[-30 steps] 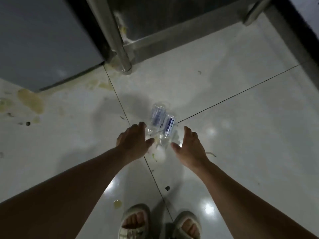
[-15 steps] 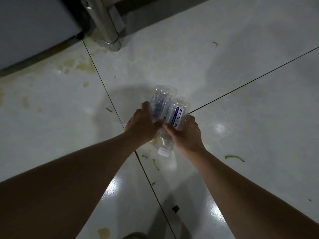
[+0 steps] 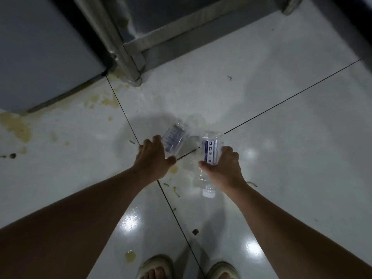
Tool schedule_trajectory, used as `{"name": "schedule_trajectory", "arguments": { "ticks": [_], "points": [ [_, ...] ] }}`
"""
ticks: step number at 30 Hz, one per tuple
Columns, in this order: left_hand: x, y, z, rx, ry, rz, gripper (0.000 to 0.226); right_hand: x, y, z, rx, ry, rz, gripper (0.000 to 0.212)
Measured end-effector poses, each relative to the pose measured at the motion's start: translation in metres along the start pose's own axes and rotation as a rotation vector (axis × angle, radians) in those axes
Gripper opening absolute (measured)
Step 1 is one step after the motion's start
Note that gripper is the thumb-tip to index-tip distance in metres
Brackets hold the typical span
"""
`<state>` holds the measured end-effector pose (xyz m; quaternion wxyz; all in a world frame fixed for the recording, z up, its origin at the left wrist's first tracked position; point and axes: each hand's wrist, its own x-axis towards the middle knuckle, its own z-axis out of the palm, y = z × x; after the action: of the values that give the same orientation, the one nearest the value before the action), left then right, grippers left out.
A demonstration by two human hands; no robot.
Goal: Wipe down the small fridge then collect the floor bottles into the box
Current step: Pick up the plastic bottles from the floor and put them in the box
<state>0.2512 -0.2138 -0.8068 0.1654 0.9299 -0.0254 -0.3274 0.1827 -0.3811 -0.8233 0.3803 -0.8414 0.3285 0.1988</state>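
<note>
Head view: looked straight down at floor, both arms stretched out.
Floor (image 3: pixel 281 121): pale glossy tiles w/ dark grout lines, yellowish stains + bits of green scrap; the bottles lay here, so person bent to reach them.
Fridge (image 3: pixel 40 53): grey cabinet side at upper left, prob. the small fridge; wiped or not, couldn't tell.
Metal leg (image 3: pixel 118 49): steel frame post just beside fridge corner, foot on floor.
Left hand (image 3: pixel 155 158): fingers curled round left bottle (image 3: pixel 175 137), a clear one w/ blue label, tilted, base pointing away; cap end hidden by hand.
Right hand (image 3: pixel 223 168): gripped right bottle (image 3: pixel 210 152) round its middle, white cap toward the feet; one bottle per hand prob. to carry both in one trip.
Box: not in view, so bottles weren't yet collected.
Sandals (image 3: pixel 155 268): toes at bottom edge, near grout line.
</note>
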Motion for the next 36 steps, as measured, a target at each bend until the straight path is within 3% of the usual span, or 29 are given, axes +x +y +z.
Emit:
{"name": "schedule_trajectory", "arguments": {
  "ticks": [15,23,32,36],
  "points": [
    [-0.196,0.162,-0.229,0.256,0.081,0.213,0.065,-0.179,-0.138,-0.284,-0.026,0.2,-0.166,0.063],
    [-0.318,0.241,-0.335,0.262,0.177,0.391,0.061,-0.304,-0.197,-0.425,-0.01,0.25,-0.21,0.072],
    [-0.43,0.28,-0.408,0.389,0.25,0.57,0.07,-0.436,-0.207,-0.511,-0.019,0.36,-0.184,0.066],
    [-0.47,0.288,-0.42,0.428,0.279,0.706,0.064,-0.501,-0.196,-0.527,-0.103,0.464,-0.173,0.072]
  ]
}}
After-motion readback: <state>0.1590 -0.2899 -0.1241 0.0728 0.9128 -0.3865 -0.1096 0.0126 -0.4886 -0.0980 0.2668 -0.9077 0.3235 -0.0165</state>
